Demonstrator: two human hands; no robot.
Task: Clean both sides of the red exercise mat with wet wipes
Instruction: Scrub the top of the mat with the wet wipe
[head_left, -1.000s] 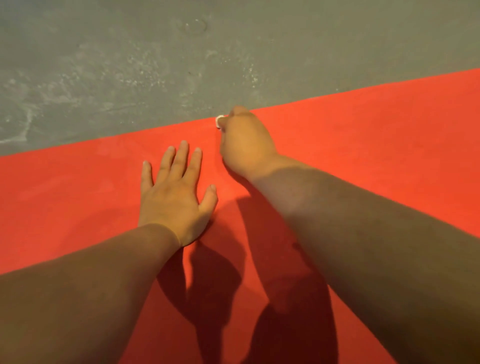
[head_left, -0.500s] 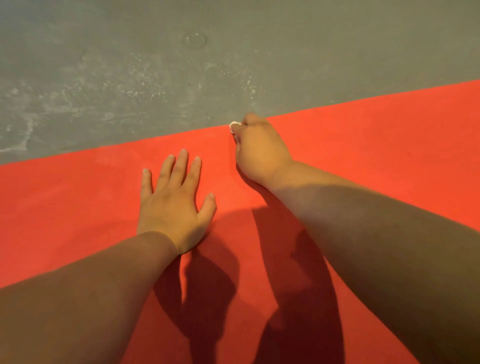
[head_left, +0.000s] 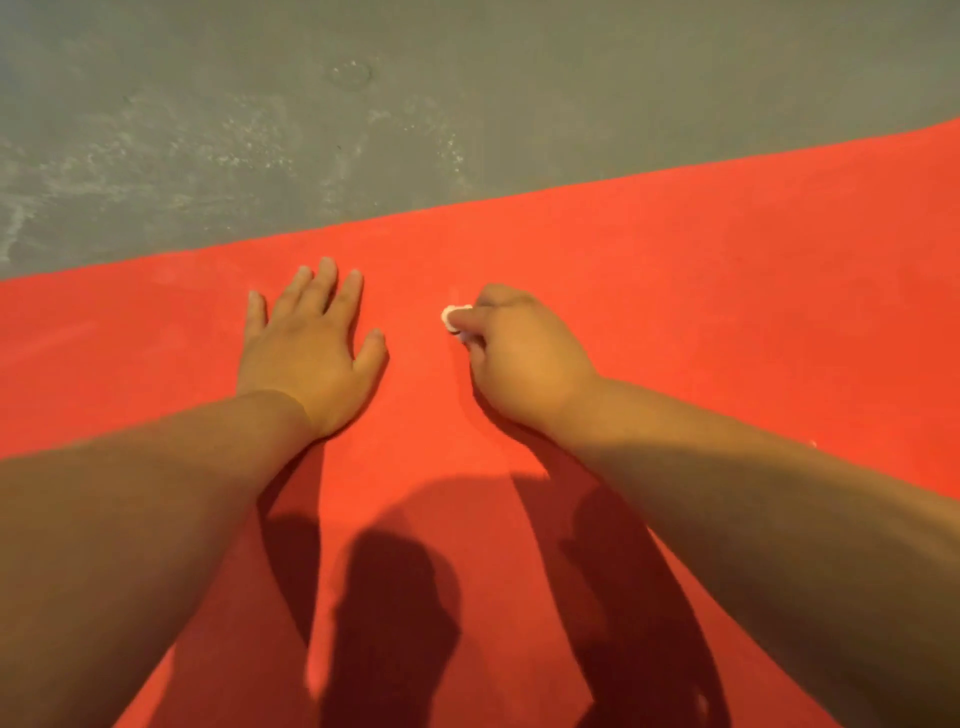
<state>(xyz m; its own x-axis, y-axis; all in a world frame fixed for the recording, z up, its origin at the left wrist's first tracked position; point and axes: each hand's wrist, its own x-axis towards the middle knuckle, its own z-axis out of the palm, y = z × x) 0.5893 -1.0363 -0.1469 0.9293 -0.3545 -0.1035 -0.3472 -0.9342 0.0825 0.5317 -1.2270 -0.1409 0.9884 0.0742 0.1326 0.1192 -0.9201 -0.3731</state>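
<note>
Right grip (head_left: 519, 353) pinches a small wadded wet wipe (head_left: 454, 317) against the red exercise mat (head_left: 727, 291), which lies flat on the floor (head_left: 260, 130). Left grip (head_left: 306, 348) rests flat, fingers spread (apparently bracing). With so small a wad, strokes could leave patches unwiped.

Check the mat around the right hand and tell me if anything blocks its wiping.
Nothing visible does. The right hand pinches a small white wipe against the red mat; bare mat surrounds it. The left hand lies flat on the mat, apart from it.
</note>
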